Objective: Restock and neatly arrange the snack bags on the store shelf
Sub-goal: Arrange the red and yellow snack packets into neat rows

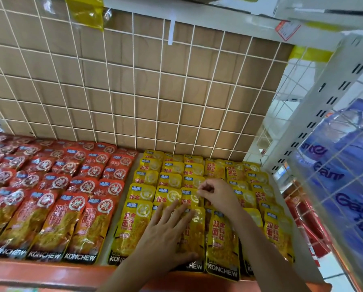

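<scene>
Left hand (165,232), fingers straight, presses the front yellow bags (134,224) flat on the shelf (49,272). Right hand (215,194), at 1 o'clock from it, pinches the top edge of 1 bag (189,200); tug it square with its row.

White wire grid (134,81) over brown cardboard (147,66) backing. Above grid: white upper shelf (218,18), red price tag (287,30), yellow plastic (85,11). Right of grid: slotted white post (332,98), blue bottle pack (345,165) behind wire mesh, pale floor (332,268).

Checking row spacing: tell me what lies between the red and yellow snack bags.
A narrow bare strip of shelf separates the red snack bags from the yellow snack bags, seen in the head view.
</scene>
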The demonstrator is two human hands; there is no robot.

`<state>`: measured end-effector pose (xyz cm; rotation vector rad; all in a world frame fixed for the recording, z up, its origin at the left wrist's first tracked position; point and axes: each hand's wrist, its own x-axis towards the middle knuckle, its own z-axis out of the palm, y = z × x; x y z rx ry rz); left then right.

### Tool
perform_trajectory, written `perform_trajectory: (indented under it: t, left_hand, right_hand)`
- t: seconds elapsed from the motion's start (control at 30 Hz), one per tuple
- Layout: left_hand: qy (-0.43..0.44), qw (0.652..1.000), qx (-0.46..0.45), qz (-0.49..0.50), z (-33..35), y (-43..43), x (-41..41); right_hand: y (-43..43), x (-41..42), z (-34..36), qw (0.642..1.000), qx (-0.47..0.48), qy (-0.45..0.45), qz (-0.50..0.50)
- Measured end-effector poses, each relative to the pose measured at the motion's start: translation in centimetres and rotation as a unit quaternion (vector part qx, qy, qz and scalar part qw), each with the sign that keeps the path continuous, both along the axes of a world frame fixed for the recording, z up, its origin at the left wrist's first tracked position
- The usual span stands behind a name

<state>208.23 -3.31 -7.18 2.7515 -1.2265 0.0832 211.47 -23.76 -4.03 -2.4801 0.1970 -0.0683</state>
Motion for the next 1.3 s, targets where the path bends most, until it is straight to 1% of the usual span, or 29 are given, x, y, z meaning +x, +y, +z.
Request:
perform_trajectory:
  t: [0.13, 0.27, 0.4, 0.57, 0.67, 0.77, 0.93, 1.03, 1.2, 1.3]
  left_hand:
    - [0.005, 1.000, 0.003, 0.005, -0.1, 0.0, 0.0]
    - [0.038, 0.999, 0.009, 0.003, 0.1, -0.1, 0.1]
    - [0.060, 0.998, 0.006, 0.003, 0.2, -0.1, 0.1]
    - [0.025, 0.999, -0.019, 0.007, 1.1, -0.1, 0.3]
    - [0.071, 0.997, -0.024, -0.010, 1.0, 0.1, 0.0]
    - [0.052, 0.997, -0.035, -0.052, 1.0, 0.3, 0.0]
    - [0.038, 0.996, -0.007, -0.081, 0.7, 0.2, 0.1]
    - [0.028, 0.996, -0.008, -0.084, 0.5, 0.1, 0.1]
    - [0.034, 0.996, -0.011, -0.079, 0.5, 0.0, 0.1]
    - [0.032, 0.996, -0.020, -0.077, 0.5, 0.0, 0.1]
  right_hand:
    - [0.1, -0.2, 0.4, 0.999, 0.034, -0.002, -0.002]
    - [0.1, -0.4, 0.7, 0.998, 0.069, 0.005, -0.002]
    - [0.0, -0.1, 0.8, 0.998, 0.057, 0.031, 0.000]
    - [0.0, 0.1, 1.3, 0.996, 0.066, 0.063, -0.003]
    - [-0.1, 0.2, 1.4, 0.995, 0.074, 0.066, -0.005]
    - [-0.3, 0.3, 1.5, 0.994, 0.079, 0.074, 0.009]
    - [-0.4, 0.7, 1.5, 0.994, 0.067, 0.077, 0.024]
    - [-0.4, 0.7, 1.4, 0.994, 0.061, 0.081, 0.035]
    - [-0.3, 0.5, 1.4, 0.993, 0.085, 0.074, 0.033]
    - [-0.4, 0.4, 1.5, 0.993, 0.083, 0.073, 0.037]
